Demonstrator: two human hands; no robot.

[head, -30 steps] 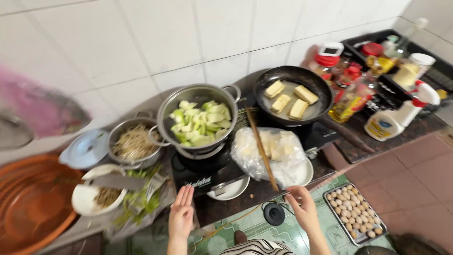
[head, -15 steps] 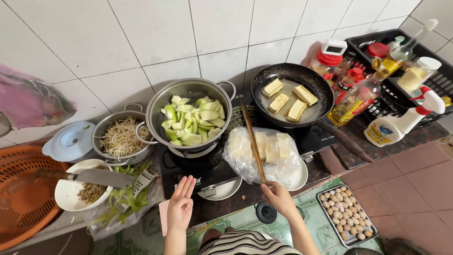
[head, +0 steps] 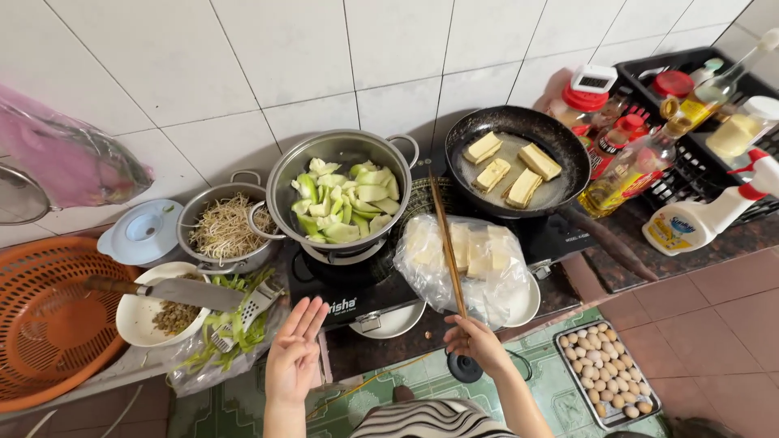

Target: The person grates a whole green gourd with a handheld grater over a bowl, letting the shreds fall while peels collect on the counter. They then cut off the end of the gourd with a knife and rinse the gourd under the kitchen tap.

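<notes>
My right hand (head: 475, 341) grips the near ends of a pair of long wooden chopsticks (head: 446, 243) that lie across a plate of pale tofu slabs wrapped in a clear plastic bag (head: 462, 264). My left hand (head: 294, 353) hovers open, palm up, in front of the black gas stove (head: 357, 284). On the stove stand a steel pot of cut green vegetables (head: 345, 195) and a black frying pan (head: 519, 158) with several tofu pieces in oil.
A steel bowl of bean sprouts (head: 223, 227), a white bowl with a cleaver across it (head: 166, 304), greens and an orange basket (head: 49, 316) sit at the left. Bottles and a black crate (head: 690, 97) are at the right. A tray of eggs (head: 604, 369) lies on the floor.
My right hand moved up from the floor area to the chopsticks and closed on their ends. The left hand stayed open. The view shifted closer to the stove.
</notes>
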